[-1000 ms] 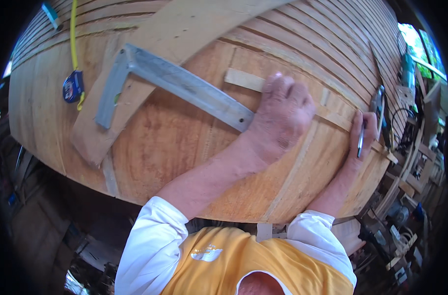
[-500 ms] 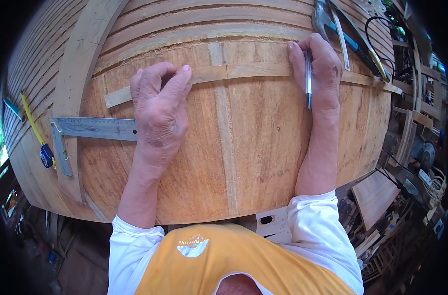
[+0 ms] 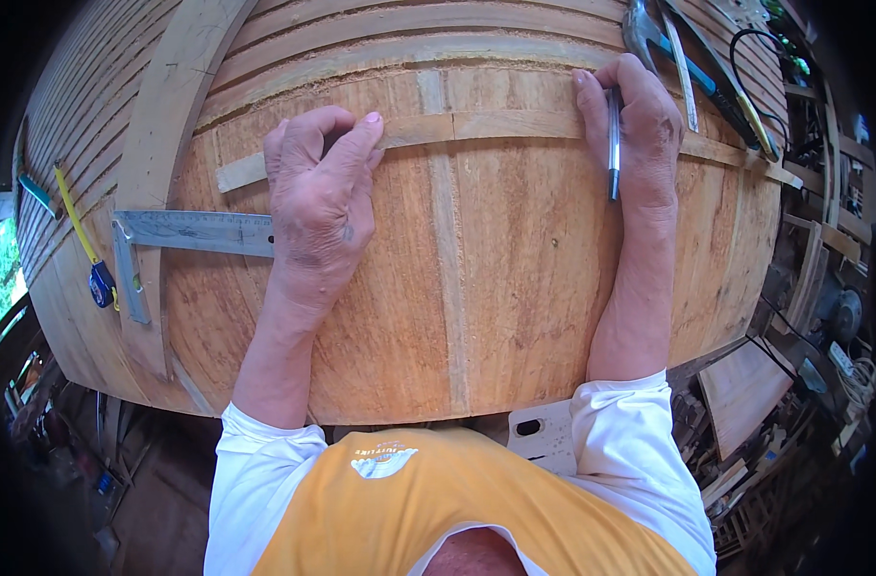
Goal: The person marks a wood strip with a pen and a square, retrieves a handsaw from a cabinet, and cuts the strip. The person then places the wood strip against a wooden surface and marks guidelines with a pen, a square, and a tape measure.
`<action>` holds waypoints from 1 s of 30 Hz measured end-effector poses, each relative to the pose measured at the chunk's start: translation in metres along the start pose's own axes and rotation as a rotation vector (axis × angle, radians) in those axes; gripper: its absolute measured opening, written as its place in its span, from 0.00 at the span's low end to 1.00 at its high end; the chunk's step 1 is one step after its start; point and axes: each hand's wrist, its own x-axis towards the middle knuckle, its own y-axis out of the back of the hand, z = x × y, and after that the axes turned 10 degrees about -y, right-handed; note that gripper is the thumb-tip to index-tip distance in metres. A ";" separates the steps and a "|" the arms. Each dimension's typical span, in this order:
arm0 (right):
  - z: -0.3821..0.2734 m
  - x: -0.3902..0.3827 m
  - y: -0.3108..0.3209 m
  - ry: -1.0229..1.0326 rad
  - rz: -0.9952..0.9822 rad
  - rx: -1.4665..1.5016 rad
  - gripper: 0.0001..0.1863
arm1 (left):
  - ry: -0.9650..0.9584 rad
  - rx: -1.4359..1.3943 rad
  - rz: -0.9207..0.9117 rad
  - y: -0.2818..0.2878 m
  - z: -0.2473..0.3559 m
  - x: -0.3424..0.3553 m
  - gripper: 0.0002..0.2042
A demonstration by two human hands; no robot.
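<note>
A thin wooden strip (image 3: 515, 125) lies crosswise over a broad wooden panel (image 3: 515, 288), with a dark line marked near its middle. My left hand (image 3: 325, 197) is closed at the strip's left part, thumb and curled fingers pinching it. Near the right part, my right hand (image 3: 642, 125) is closed around a slim pen (image 3: 614, 144), its dark end pointing toward me. That hand's fingertips rest at the strip, though their exact contact is hidden. Just left of my left wrist lies a metal try square (image 3: 193, 230).
A wide plank (image 3: 169, 115) crosses the panel at left, near a blue tape measure (image 3: 102, 284) with yellow blade out. A hammer (image 3: 683, 72) and other long tools lie at far right. Ridged slats (image 3: 409, 43) run behind; wood pieces (image 3: 745, 389) stand below right.
The whole view has shifted slightly, so everything sits a little higher and more to the right. Both hands keep the same grips on the strip and pen.
</note>
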 end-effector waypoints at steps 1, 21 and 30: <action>0.000 0.000 0.000 -0.009 -0.007 -0.008 0.13 | 0.006 0.000 0.002 0.000 0.000 0.000 0.19; -0.002 -0.002 0.000 -0.022 -0.022 -0.001 0.15 | -0.003 -0.025 0.024 -0.002 -0.003 -0.005 0.20; -0.022 -0.002 -0.004 -0.232 -0.035 0.599 0.09 | -0.022 -0.018 0.038 -0.003 -0.010 -0.005 0.20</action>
